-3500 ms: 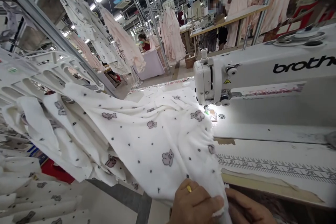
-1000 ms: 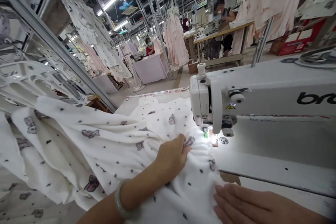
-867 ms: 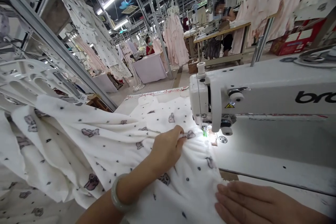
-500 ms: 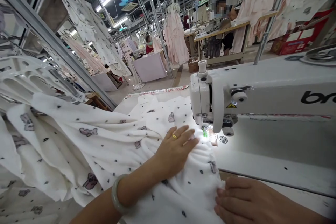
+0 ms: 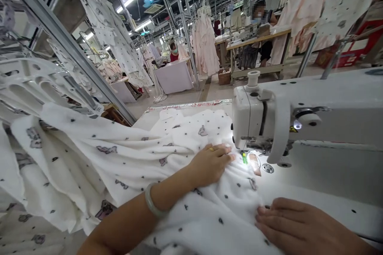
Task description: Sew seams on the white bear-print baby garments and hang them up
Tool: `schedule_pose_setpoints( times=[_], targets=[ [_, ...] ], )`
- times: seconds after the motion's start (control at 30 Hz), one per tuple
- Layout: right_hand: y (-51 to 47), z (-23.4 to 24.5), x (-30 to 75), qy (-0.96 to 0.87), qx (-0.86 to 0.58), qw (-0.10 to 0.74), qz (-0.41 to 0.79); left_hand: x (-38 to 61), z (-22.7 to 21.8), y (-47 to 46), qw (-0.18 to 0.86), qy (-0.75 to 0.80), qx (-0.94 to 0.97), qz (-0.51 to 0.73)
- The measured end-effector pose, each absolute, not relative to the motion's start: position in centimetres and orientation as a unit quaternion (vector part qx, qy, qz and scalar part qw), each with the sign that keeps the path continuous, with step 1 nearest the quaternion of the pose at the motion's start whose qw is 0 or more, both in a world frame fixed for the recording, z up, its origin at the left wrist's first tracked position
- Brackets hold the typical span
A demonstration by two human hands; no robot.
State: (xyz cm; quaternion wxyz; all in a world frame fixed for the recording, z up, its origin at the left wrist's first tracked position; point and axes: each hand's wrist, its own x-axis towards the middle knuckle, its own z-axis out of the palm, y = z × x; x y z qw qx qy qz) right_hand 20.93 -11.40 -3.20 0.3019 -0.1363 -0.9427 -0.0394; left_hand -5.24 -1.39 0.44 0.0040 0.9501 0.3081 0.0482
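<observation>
A white fleecy garment (image 5: 179, 159) printed with small grey animals and dark specks spreads over the machine bed, its right edge running to the needle area. My left hand (image 5: 211, 165), with a ring and a bangle, lies on the gathered cloth just left of the presser foot, fingers stretched out. Nearer me, my right hand (image 5: 296, 223) has its fingers together on the garment's right edge; its thumb is not clearly visible. The white sewing machine (image 5: 260, 111) stands at the right, with a bright light and a green piece (image 5: 244, 157) by the needle.
White hangers (image 5: 30, 75) and draped cloth crowd the left, beside a slanting metal post (image 5: 74, 59). Behind the table hang pink garments (image 5: 205, 44). A person (image 5: 263, 20) sits at another sewing table, and a second person (image 5: 174, 51) is farther back.
The view has shifted, so the machine appears farther right. The garment has slid a little forward toward the needle, and my right hand has come closer to it. My left hand stays on the cloth.
</observation>
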Motion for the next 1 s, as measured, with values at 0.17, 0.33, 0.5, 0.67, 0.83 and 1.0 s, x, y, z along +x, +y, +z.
schedule_pose_setpoints(
  times=[0.17,0.33,0.5,0.67,0.83,1.0],
  targets=[
    [-10.6,-3.0,20.0,-0.929,-0.172,0.328,-0.025,-4.7,1.7,0.4,0.026,0.303,0.952,0.034],
    [-10.9,-2.7,19.9,-0.922,-0.183,0.338,-0.052,-3.8,3.6,-3.0,-0.042,0.393,0.917,0.063],
    [-11.3,-2.8,21.3,-0.943,-0.150,0.269,-0.125,-3.4,3.6,-6.6,-0.028,0.520,0.853,0.011],
    [-11.4,-3.2,22.1,-0.943,-0.145,0.257,-0.151,-4.4,2.5,-6.9,0.010,0.509,0.861,0.004],
    [-11.4,-3.8,20.6,-0.934,-0.187,0.305,-0.025,-5.4,2.0,-6.3,-0.025,0.440,0.892,0.105],
    [-11.2,-3.5,20.2,-0.929,-0.181,0.323,-0.017,-5.7,1.5,-4.9,0.008,0.277,0.955,0.110]
  ],
)
